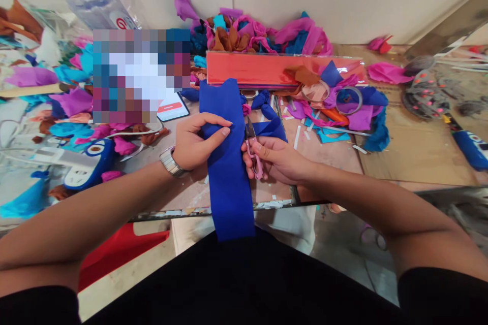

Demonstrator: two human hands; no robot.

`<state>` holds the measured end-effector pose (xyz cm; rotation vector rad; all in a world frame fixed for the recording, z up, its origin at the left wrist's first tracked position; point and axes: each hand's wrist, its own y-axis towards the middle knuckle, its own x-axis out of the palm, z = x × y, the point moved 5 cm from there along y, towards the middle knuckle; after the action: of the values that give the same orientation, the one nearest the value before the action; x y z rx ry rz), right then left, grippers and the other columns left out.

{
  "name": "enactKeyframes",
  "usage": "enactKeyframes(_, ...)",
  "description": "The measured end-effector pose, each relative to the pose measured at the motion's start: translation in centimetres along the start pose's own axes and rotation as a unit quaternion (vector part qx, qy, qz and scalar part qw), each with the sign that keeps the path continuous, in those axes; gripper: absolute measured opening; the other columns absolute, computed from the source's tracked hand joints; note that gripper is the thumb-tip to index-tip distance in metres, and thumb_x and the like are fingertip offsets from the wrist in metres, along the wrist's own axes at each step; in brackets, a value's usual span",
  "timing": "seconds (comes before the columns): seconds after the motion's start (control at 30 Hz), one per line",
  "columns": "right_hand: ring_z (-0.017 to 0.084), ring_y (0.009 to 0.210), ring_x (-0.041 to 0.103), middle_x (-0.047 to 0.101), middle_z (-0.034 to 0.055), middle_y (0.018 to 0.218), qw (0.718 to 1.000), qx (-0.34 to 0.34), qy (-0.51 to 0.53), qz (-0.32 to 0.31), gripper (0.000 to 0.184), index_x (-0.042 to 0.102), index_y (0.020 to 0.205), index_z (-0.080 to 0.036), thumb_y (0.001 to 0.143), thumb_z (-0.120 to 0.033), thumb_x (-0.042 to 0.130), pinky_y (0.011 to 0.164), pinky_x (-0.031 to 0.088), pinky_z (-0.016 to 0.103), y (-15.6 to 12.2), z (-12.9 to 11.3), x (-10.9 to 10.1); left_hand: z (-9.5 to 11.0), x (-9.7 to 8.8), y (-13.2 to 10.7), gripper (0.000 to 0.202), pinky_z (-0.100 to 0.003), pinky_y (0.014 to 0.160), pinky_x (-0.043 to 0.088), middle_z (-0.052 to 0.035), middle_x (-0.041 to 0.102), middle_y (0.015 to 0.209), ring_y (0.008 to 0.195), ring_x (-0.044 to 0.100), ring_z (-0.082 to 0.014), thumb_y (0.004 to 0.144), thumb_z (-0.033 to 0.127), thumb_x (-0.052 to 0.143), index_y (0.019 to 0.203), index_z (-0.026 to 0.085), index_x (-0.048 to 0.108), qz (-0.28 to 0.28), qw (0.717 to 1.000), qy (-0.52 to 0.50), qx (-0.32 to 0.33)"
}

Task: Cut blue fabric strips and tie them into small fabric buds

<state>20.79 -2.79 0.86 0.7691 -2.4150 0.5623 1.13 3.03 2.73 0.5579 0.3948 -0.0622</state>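
Observation:
A wide strip of dark blue crepe paper (231,188) runs from the table over its front edge to my lap. My left hand (200,142), with a metal watch on the wrist, lies across the upper strip, its thumb and forefinger pinched together on the paper. Beside the strip's right edge, my right hand (276,160) is closed round small pink-handled scissors (254,155). The scissor blades point away from me, close to the paper's edge. More crumpled blue paper (270,124) lies just beyond the blades.
Behind lies a clear-wrapped red paper pack (259,68) among colourful scraps. Tape rolls (348,100) sit on scraps at right. A phone (173,106), partly pixelated, a blue-and-white power strip (89,162) and a clear bottle (101,7) stand left. Cardboard (415,147) covers the right side.

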Motion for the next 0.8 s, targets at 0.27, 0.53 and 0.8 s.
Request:
enactKeyframes(0.27, 0.01, 0.059, 0.071, 0.073, -0.0027, 0.077, 0.998, -0.025, -0.053, 0.035, 0.047, 0.068, 0.098, -0.017, 0.087, -0.057, 0.09, 0.041, 0.044, 0.014, 0.21, -0.34, -0.4, -0.41, 0.1, 0.03, 0.022, -0.035, 0.087, 0.064, -0.0049, 0.085, 0.103, 0.09, 0.078, -0.0205, 0.091, 0.04, 0.082, 0.105, 0.023, 0.084, -0.016, 0.999, -0.043, 0.0)
enactKeyframes(0.53, 0.009, 0.057, 0.067, 0.069, -0.003, 0.07, 0.995, -0.035, -0.087, 0.039, 0.047, 0.064, 0.087, -0.019, 0.09, -0.061, 0.086, 0.041, 0.04, 0.015, 0.31, -0.26, -0.65, -0.08, 0.06, -0.04, 0.02, -0.033, 0.082, 0.063, -0.0045, 0.085, 0.098, 0.086, 0.078, -0.0198, 0.092, 0.042, 0.081, 0.101, 0.024, 0.085, -0.011, 1.0, -0.02, -0.005)
enactKeyframes(0.8, 0.009, 0.056, 0.067, 0.069, -0.0031, 0.07, 0.994, -0.038, -0.092, 0.037, 0.046, 0.062, 0.088, -0.019, 0.093, -0.06, 0.083, 0.043, 0.041, 0.016, 0.36, -0.2, -0.71, -0.03, 0.1, -0.12, 0.022, -0.033, 0.079, 0.063, -0.0038, 0.085, 0.094, 0.083, 0.078, -0.0195, 0.09, 0.045, 0.081, 0.095, 0.024, 0.085, -0.013, 1.0, 0.002, -0.01)
